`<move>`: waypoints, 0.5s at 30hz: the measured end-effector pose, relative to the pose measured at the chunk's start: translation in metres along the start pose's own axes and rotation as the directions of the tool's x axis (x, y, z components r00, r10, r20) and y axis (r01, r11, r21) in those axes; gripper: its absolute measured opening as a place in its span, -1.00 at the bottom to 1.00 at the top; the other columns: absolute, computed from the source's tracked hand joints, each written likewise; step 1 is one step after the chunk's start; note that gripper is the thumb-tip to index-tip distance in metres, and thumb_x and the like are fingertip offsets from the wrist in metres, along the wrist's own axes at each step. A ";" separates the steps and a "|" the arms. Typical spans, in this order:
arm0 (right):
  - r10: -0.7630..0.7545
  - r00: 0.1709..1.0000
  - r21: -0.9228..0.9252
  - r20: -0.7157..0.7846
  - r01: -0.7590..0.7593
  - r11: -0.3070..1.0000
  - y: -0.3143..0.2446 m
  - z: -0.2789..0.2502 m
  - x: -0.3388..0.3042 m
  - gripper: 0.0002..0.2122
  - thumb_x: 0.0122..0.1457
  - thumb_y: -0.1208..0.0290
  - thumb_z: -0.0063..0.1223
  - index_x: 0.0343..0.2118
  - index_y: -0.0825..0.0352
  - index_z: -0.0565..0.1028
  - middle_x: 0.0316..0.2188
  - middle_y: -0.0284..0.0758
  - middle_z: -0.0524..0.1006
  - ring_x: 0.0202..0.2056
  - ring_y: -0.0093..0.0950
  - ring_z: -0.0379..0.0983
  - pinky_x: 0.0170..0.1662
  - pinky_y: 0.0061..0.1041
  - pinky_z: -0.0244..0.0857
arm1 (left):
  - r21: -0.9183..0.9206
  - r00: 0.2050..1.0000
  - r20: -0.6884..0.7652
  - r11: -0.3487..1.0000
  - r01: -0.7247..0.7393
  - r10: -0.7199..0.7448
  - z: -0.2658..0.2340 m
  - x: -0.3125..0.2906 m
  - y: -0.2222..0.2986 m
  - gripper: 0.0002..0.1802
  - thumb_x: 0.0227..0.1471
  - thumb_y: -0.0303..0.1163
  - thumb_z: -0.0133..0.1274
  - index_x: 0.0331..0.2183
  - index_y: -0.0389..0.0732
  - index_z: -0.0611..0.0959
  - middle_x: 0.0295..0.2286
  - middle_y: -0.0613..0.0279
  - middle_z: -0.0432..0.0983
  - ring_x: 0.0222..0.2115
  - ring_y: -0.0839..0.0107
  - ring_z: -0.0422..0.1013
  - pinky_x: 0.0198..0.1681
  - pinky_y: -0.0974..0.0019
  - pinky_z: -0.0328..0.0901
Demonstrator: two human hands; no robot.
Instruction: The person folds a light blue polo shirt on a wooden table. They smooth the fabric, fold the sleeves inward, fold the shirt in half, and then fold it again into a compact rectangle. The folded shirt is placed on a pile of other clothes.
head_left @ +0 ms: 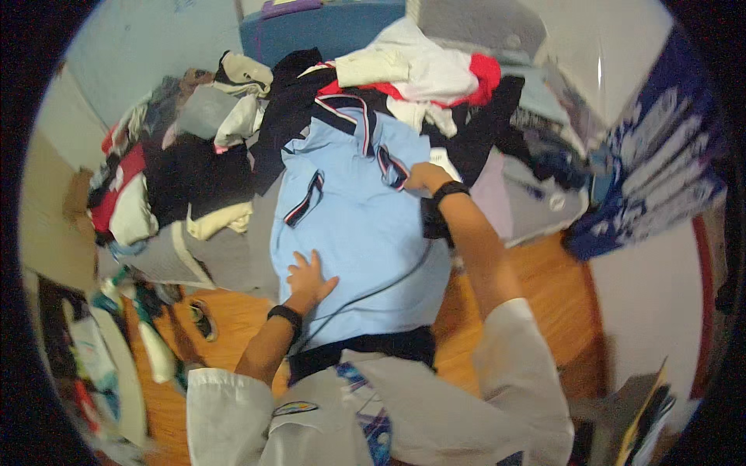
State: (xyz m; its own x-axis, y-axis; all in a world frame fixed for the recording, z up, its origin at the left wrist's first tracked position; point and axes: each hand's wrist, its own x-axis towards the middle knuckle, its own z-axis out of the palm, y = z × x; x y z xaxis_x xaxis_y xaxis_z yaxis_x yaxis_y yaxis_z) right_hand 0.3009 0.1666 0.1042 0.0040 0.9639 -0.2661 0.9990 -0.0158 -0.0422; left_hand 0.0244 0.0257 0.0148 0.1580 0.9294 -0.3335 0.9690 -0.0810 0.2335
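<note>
A light blue polo shirt (pixel 353 210) lies spread out in front of me. Its collar, at the far end, and its sleeve cuffs are dark with white and red stripes. My left hand (pixel 311 281) rests flat on the lower left of the shirt, fingers spread. At the far right, my right hand (pixel 424 178) is closed at the right sleeve's cuff and seems to pinch it; its fingertips are partly hidden. A thin dark cable (pixel 373 292) runs across the shirt's lower part. Both wrists wear black bands.
Heaped clothes lie behind the shirt: white and red garments (pixel 435 70), black ones (pixel 198 175), and a cream piece (pixel 221 220). Grey bedding (pixel 233 264) lies under the pile. A blue patterned cloth (pixel 660 155) hangs at right. Below is a wooden floor (pixel 544 287), with items at left.
</note>
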 end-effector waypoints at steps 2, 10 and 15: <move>-0.054 0.983 -0.046 -0.175 0.046 0.998 -0.016 -0.026 0.035 -0.79 -0.18 0.33 -0.11 -0.46 0.28 0.47 -0.39 -0.15 0.43 -0.31 -0.24 0.36 -0.27 -0.33 0.24 | 0.003 0.994 -0.105 0.999 0.040 -0.040 0.005 -0.001 0.000 -0.15 -0.32 0.09 -0.05 -0.03 -0.18 0.10 -0.08 -0.34 -0.11 -0.24 -0.20 0.15 -0.26 0.02 0.17; -0.173 0.678 0.010 -0.715 0.258 0.966 -0.085 -0.031 0.144 -0.23 -0.39 0.37 0.19 -0.03 0.33 0.04 -0.20 -0.21 0.26 -0.14 -0.25 0.15 -0.16 -0.29 0.11 | 0.011 0.953 -0.290 0.995 0.098 -0.090 0.021 0.011 0.003 -0.30 -0.34 0.02 -0.03 -0.13 -0.14 0.27 -0.13 -0.21 0.07 -0.23 -0.07 0.14 -0.33 -0.03 0.14; -0.012 0.843 0.178 -0.538 0.128 0.976 -0.093 -0.024 0.187 -0.50 -0.25 0.30 0.06 -0.17 0.28 0.20 -0.48 -0.13 0.42 -0.41 -0.19 0.36 -0.33 -0.26 0.21 | -0.114 0.971 -0.225 0.992 0.057 -0.081 0.018 0.020 -0.008 -0.36 -0.35 0.03 -0.01 -0.18 -0.05 0.31 -0.16 -0.19 0.09 -0.22 -0.14 0.12 -0.30 -0.06 0.15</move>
State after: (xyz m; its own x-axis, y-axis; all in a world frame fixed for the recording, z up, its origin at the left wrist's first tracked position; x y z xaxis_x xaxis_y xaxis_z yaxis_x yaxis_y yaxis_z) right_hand 0.2098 0.3550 0.0816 0.0154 0.9556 0.2944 0.9673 0.0603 -0.2464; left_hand 0.0236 0.0384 -0.0102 0.0319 0.9900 -0.1376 0.9482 0.0135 0.3173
